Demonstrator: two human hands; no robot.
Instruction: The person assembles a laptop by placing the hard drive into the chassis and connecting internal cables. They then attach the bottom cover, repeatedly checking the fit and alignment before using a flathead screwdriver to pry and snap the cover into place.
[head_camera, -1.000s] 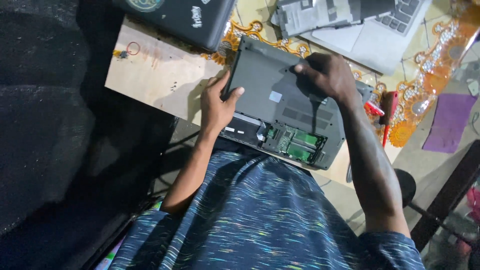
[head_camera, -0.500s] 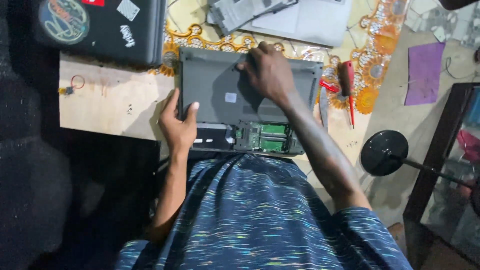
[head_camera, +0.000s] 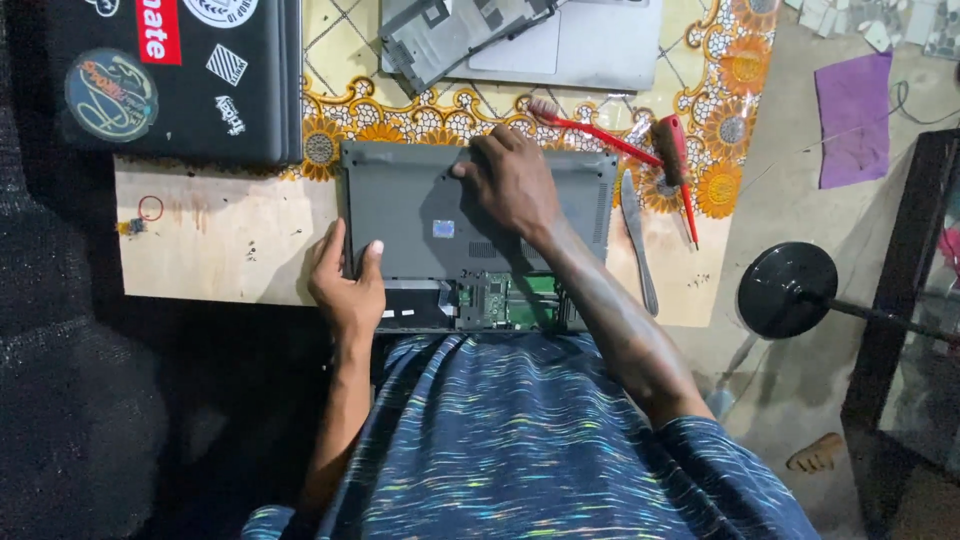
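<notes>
The grey plastic laptop base, upside down (head_camera: 440, 215), lies in front of me on the pale plywood board (head_camera: 215, 250). Its near edge is open, and the green circuit board (head_camera: 505, 300) shows there.

My right hand (head_camera: 515, 180) lies flat on the far part of the bottom cover, fingers spread and bent, tips pressing at the far edge; it grips nothing. My left hand (head_camera: 345, 285) clasps the near-left edge of the base, thumb on top of the cover, fingers down the side.

Change since half a second ago: both hands sit much as they did. The laptop now lies squarer to me, though my head moved too, so I cannot say the base itself turned. My reading: the cover is being held and pressed, not yet lifted.

Just right of the base lie a slim metal pry tool (head_camera: 640, 240) and a red-handled screwdriver (head_camera: 675, 165), and a red brush (head_camera: 590, 128) lies just past its far right corner. Beyond: a black stickered laptop (head_camera: 170, 80) to the left, a silver laptop with a loose grey panel on it (head_camera: 560, 40), and a yellow flowered cloth (head_camera: 720, 150). A black round stand base (head_camera: 785, 290) sits on the floor to the right.
</notes>
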